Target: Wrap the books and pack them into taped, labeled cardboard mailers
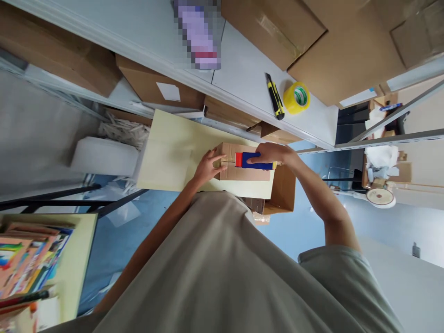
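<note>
A small brown cardboard box [231, 174] lies on the pale yellow tabletop [166, 152]. Against its left end rests my left hand [207, 167], fingers spread and touching the box's end and top edge. Over the right part of the box, my right hand [268, 153] is closed round a flat blue block-shaped thing with a red end [248, 160]. A bit of yellow shows at its right end. What kind of thing it is, I cannot make out. My right fingertips are partly hidden by it.
On the white shelf [239, 69] ahead lie a black-and-yellow box cutter [275, 97] and a yellow tape roll [296, 98]. Large cartons [277, 27] stand behind them. An open carton [282, 189] is right of the table. A side table with colourful packages [31, 259] is at lower left.
</note>
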`<action>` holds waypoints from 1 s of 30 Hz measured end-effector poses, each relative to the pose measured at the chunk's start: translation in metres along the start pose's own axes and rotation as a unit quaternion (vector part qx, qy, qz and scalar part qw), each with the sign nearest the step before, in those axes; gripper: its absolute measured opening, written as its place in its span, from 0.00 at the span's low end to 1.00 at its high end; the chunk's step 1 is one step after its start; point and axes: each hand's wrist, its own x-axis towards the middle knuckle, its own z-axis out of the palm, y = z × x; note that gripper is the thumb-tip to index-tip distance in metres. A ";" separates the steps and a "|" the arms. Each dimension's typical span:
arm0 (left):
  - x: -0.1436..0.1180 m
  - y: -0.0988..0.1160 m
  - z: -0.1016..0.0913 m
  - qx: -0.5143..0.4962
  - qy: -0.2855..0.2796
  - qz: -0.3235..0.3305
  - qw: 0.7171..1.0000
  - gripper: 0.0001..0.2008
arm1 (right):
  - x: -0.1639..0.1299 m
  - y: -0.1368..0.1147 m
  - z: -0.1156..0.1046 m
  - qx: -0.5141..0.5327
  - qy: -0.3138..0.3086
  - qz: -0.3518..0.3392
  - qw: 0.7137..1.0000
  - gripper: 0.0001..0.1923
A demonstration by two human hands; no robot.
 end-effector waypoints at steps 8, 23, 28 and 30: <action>-0.005 0.006 -0.008 0.013 0.014 -0.037 0.999 0.32 | -0.035 0.157 0.024 0.151 -0.113 -0.015 0.982 0.48; -0.003 0.047 -0.007 -0.038 0.036 -0.232 0.971 0.43 | 0.015 0.281 0.116 0.161 -0.024 -0.032 0.986 0.43; -0.002 0.061 -0.006 -0.021 0.061 -0.267 0.961 0.41 | 0.015 0.316 0.130 0.209 -0.028 -0.090 0.973 0.42; 0.000 0.069 -0.003 -0.013 0.070 -0.282 0.957 0.41 | 0.015 0.331 0.136 0.211 -0.024 -0.091 0.973 0.41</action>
